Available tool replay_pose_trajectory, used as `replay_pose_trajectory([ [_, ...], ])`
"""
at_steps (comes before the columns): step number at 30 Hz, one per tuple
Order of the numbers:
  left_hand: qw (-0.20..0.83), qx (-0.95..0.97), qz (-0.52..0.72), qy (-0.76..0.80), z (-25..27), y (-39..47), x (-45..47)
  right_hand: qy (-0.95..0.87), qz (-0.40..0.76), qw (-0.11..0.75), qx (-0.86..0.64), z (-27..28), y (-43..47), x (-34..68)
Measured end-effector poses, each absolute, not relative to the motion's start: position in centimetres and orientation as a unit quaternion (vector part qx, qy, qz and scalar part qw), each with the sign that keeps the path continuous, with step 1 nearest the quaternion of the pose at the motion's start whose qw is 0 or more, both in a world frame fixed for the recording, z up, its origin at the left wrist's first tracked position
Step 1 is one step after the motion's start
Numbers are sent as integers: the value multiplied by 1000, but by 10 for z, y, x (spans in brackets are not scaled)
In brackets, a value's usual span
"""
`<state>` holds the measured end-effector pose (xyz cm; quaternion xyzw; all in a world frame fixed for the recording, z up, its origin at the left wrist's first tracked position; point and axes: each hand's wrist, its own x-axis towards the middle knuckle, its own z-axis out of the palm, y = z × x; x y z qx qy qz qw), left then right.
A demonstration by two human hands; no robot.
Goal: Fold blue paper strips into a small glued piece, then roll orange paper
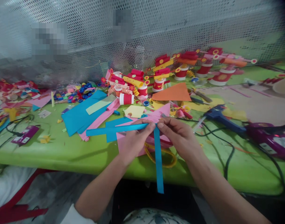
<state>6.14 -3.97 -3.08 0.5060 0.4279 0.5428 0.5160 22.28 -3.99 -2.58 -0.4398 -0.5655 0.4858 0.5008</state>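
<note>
The left hand (136, 137) and the right hand (179, 133) meet above the front part of a table with a smooth, bright green covering (81, 163). The thumb and fingers of the left hand close narrowly on a flat, matte blue paper strip (119, 128), with no visible gap at the pinch. The thumb and index finger of the right hand pinch the same blue material just beside the left thumb; the positions of the other right fingers cannot be told. The blue material forms 2 straight lengths at roughly 90 degrees: 1 extends left, and 1 hangs down past the table edge. Whether these are 2 pieces or 1 folded piece cannot be told. Beneath the hands lie a pink paper sheet (122, 145) and a yellow looped handle (172, 161). To the left, a pale green paper rectangle (98, 107) overlaps large, flat blue paper sheets (74, 113). Beyond the hands, a red-and-white tapered cup (127, 99) lies on its side, and an angular orange paper sheet (174, 92) lies flat. To the right, a dark blue glue gun (226, 120) lies beside a glossy purple box (261, 137). A grey perforated panel (156, 28) stands at the rear.
</note>
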Motion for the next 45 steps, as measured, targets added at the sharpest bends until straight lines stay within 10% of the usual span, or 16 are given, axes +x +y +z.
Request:
replay_pose_trajectory([
  [13, 426, 539, 571, 449, -28, -43, 60, -608, 421, 481, -471, -21, -43, 216],
  [45, 639, 394, 544, 376, -30, -38, 62, -532, 495, 509, -462, -21, -41, 221],
])
